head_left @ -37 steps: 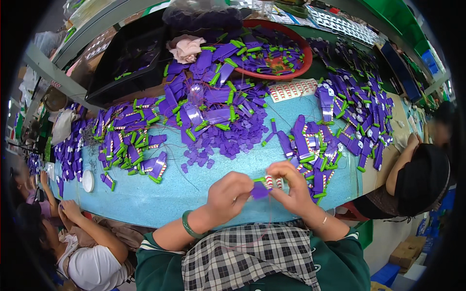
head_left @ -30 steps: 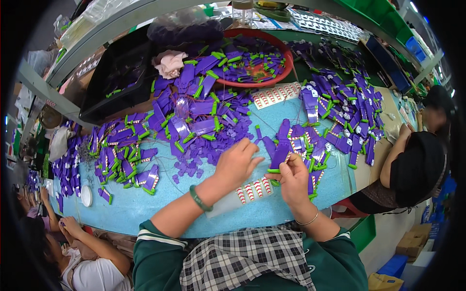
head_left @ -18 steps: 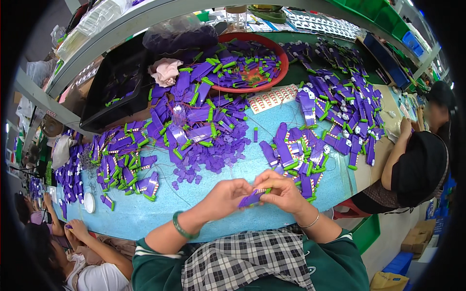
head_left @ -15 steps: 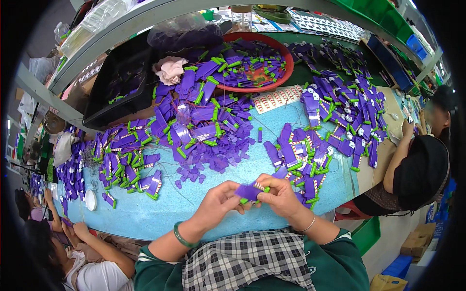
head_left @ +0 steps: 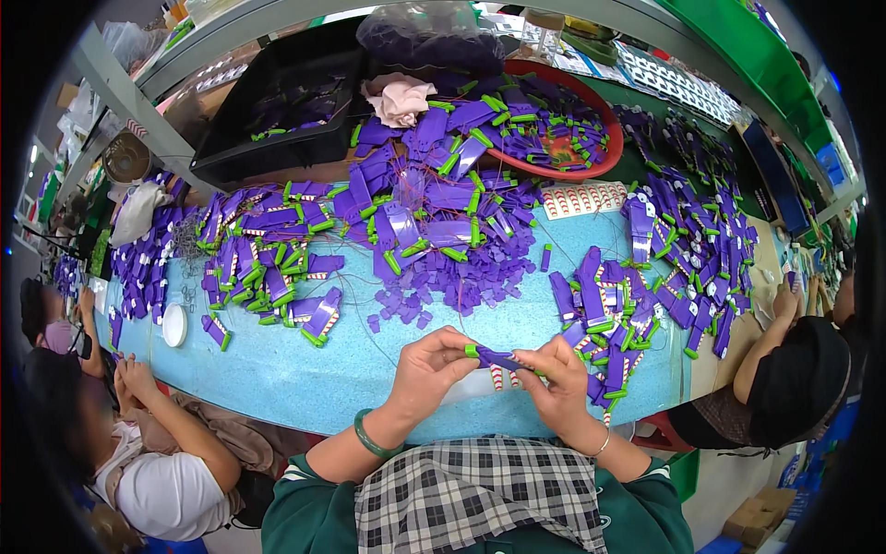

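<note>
Between my hands, above the near edge of the light blue work mat (head_left: 369, 392), is a small purple and green plastic part (head_left: 498, 358). My left hand (head_left: 429, 374) pinches its green end between thumb and fingers. Closed on the part's other end is my right hand (head_left: 559, 383). Red-and-white striped stickers (head_left: 497, 377) show just below the part; whether they are attached to it I cannot tell. A pile of purple and green parts with striped stickers (head_left: 614, 337) lies just beyond my right hand. Farther off, small loose purple pieces (head_left: 461, 277) are heaped.
A red round tray (head_left: 604, 166) full of parts stands at the back, with a black bin (head_left: 217, 162) left of it. A striped sticker sheet (head_left: 584, 199) lies near the tray. A white lid (head_left: 174, 325) is at left. Co-workers (head_left: 175, 471) sit on both sides.
The held part has turned: its green end now points toward my left hand, and striped stickers show beneath it. My view has shifted left, so the table's contents appear farther right.
</note>
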A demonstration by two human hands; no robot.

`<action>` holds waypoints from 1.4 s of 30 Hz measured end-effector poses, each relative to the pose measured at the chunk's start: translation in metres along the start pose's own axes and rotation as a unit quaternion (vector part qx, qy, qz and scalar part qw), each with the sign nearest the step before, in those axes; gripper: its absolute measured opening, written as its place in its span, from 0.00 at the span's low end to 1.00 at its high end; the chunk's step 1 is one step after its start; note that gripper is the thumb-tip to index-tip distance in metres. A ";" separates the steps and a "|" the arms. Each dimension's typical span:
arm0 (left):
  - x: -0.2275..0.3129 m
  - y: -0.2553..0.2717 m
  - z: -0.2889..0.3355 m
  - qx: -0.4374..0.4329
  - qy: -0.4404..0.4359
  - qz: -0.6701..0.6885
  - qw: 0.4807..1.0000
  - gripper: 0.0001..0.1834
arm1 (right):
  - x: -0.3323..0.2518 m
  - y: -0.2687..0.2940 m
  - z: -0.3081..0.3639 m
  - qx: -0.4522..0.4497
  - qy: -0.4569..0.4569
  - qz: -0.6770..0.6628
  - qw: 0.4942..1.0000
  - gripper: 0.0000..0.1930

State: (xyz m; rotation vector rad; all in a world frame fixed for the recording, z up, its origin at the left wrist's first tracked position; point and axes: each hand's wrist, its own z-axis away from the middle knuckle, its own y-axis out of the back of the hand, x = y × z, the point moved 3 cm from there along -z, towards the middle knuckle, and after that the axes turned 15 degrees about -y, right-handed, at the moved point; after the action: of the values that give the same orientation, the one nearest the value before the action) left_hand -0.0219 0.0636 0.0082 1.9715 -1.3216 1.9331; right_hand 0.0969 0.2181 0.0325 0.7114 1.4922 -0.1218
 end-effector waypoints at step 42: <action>0.066 0.037 -0.013 0.112 -0.169 -0.136 0.970 0.10 | 0.010 -0.010 -0.099 -0.011 0.179 0.425 0.887 0.08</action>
State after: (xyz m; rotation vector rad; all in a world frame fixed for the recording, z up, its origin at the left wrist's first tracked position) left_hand -0.0651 0.0148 0.0490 2.5263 -0.8510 1.7370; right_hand 0.0074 0.2632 0.0278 1.3611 1.3884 0.7299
